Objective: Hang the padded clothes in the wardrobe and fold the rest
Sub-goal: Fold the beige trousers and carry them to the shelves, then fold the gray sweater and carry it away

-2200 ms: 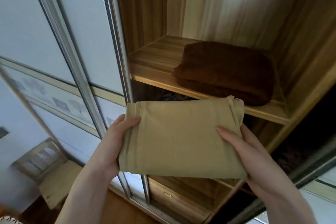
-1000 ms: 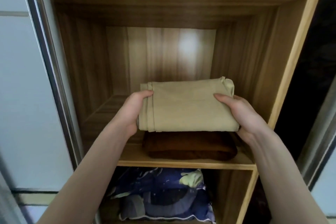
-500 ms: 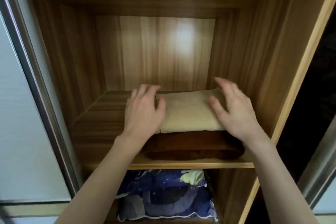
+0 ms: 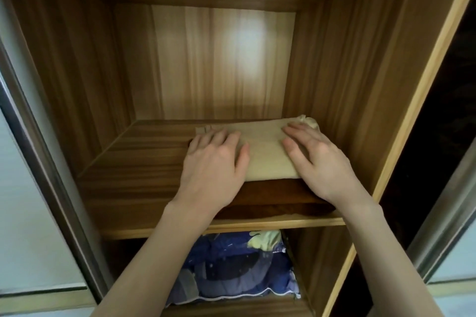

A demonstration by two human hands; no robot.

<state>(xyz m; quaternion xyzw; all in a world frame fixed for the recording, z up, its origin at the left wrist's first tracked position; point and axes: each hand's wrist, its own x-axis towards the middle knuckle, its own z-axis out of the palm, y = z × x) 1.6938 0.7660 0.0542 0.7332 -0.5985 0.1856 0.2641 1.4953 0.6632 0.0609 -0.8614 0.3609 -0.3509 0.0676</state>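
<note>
Beige garment (image 4: 265, 159) | atop brown stack (image 4: 270, 195) | shelf (image 4: 144, 162) left side bare

Two folded garments are stacked on the shelf (image 4: 144, 203): one beige folded garment (image 4: 265, 159) on one dark brown folded garment (image 4: 273, 198). One blue patterned bundle (image 4: 239, 267) lies below. Two hands: left hand (image 4: 215, 165), right hand (image 4: 318, 159)

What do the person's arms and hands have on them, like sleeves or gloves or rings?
Nothing that shows. The left hand and right hand are bare, with no gloves, and no rings or watch in view. Both forearms are bare too, with no sleeves reaching into the picture. Fingernails look short and unpainted.
</note>
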